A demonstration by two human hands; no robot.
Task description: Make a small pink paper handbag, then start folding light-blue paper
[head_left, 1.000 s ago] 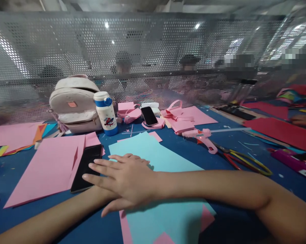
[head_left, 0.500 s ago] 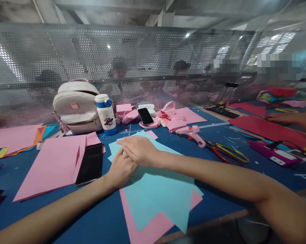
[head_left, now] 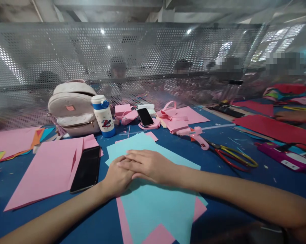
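My right hand (head_left: pixel 148 166) lies flat across my left hand (head_left: pixel 117 179), its fingers stretched over the back of it. Both rest on light blue paper sheets (head_left: pixel 163 206), stacked at different angles over pink sheets (head_left: pixel 159 235). The fingers of my left hand are mostly hidden beneath the right, so their pose does not show. Left of the stack lies a large black phone (head_left: pixel 86 169), partly over folded pink paper (head_left: pixel 43 169). A pink glue gun (head_left: pixel 195 135) and pliers-like tools with red and yellow handles (head_left: pixel 234 157) lie to the right.
A pale backpack (head_left: pixel 73 108) and a white-and-blue bottle (head_left: pixel 103 117) stand at the back left. Behind them rises a perforated metal screen (head_left: pixel 148 47). A smaller phone (head_left: pixel 145 117) leans among pink pieces. At right are red sheets (head_left: pixel 272 130), a purple device (head_left: pixel 285 156) and another person's hand (head_left: pixel 295 116).
My joined hands have shifted slightly toward me and lower in view, the right still on top. The camera view has also moved a little. Nothing has been picked up.
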